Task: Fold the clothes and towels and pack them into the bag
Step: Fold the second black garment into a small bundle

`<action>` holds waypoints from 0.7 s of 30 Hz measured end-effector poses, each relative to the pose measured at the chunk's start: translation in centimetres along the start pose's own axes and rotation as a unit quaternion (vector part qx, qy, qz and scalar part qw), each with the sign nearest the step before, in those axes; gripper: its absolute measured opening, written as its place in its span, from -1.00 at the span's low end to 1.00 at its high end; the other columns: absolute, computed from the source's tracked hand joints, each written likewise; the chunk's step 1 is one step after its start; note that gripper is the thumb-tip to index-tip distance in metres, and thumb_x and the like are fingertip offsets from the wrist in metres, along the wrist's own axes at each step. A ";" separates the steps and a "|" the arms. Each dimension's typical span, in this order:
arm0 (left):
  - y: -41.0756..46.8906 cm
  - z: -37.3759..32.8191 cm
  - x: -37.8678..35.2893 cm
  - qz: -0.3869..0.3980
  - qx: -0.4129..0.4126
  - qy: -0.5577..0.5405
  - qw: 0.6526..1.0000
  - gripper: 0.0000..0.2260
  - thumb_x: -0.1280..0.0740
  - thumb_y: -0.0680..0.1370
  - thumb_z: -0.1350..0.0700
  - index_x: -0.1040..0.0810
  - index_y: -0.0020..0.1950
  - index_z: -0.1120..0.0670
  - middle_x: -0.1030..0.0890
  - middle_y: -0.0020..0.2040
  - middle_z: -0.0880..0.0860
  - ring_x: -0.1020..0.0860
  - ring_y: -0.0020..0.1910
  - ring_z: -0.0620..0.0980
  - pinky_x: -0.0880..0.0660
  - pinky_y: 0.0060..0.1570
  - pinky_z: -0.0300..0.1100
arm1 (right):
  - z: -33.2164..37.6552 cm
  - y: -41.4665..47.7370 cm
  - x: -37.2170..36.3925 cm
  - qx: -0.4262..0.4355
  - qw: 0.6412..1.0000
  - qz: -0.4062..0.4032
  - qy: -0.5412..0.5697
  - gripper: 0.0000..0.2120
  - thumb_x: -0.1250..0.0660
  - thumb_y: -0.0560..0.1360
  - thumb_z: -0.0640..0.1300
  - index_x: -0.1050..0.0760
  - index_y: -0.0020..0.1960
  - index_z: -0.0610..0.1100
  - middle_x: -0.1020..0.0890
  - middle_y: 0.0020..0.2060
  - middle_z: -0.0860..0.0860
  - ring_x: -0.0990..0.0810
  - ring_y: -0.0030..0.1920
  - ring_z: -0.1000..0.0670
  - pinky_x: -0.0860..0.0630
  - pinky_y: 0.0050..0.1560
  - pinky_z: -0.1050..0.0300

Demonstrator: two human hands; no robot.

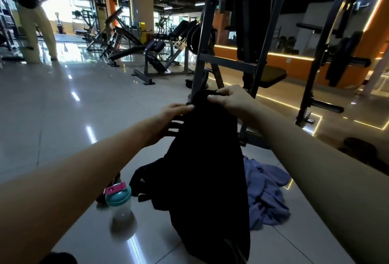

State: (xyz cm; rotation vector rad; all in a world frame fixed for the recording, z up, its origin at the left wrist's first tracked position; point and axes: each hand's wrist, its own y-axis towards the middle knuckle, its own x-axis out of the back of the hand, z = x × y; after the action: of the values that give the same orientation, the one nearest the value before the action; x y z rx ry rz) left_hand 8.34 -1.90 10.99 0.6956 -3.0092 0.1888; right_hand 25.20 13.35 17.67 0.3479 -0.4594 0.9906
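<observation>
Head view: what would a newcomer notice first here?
A black garment hangs mid-frame, held at its top edge by the left hand and right hand. On the tiled floor below are a crumpled blue towel, right, and a teal-lidded shaker bottle, left.

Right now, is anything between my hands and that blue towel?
Yes: the black garment, pinched at its top by the left hand and right hand, hangs in front of part of the blue towel.

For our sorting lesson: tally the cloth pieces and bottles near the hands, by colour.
Black cloth: 2, the held garment and a floor piece, seemingly separate
Blue cloth: 1
Teal-lidded bottle: 1
Total: 4
</observation>
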 end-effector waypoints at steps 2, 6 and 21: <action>0.6 0.4 -0.7 0.046 0.014 0.044 0.998 -0.53 -0.45 0.52 -0.06 -0.44 0.40 -0.07 -0.64 0.21 0.08 -0.65 0.16 0.07 -0.57 0.11 -0.05 | 0.1 0.3 -0.5 -0.006 1.000 -0.014 0.022 -0.79 -0.36 0.59 -0.07 -0.61 0.12 -0.19 -0.65 0.11 -0.19 -0.64 0.16 -0.15 -0.51 0.27 -0.07; 1.7 2.2 -2.7 -0.044 -0.039 0.183 0.981 -0.75 -0.48 0.53 0.20 -0.58 0.18 0.04 -0.68 -0.08 -0.08 -0.65 -0.10 -0.18 -0.55 -0.04 -0.20 | 0.1 0.9 -0.7 -0.013 0.996 -0.037 0.075 -0.77 -0.41 0.56 -0.08 -0.61 0.13 -0.19 -0.65 0.13 -0.22 -0.67 0.12 -0.14 -0.60 0.20 -0.05; 0.7 0.8 3.6 -0.253 0.029 0.122 0.959 -0.91 -0.33 0.59 0.22 -0.58 0.02 0.22 -0.61 -0.25 0.15 -0.62 -0.31 0.08 -0.63 -0.25 -0.08 | -7.4 2.4 3.8 -0.016 0.961 -0.226 -0.157 -0.83 -0.28 0.64 0.01 -0.54 -0.05 -0.05 -0.56 -0.20 0.02 -0.56 -0.14 0.03 -0.39 -0.18 0.11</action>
State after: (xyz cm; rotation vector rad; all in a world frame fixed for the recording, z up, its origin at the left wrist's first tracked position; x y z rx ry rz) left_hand 4.81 -2.92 10.37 1.3064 -2.5030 0.3106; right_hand 26.44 20.87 13.58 0.5570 -0.6475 0.4816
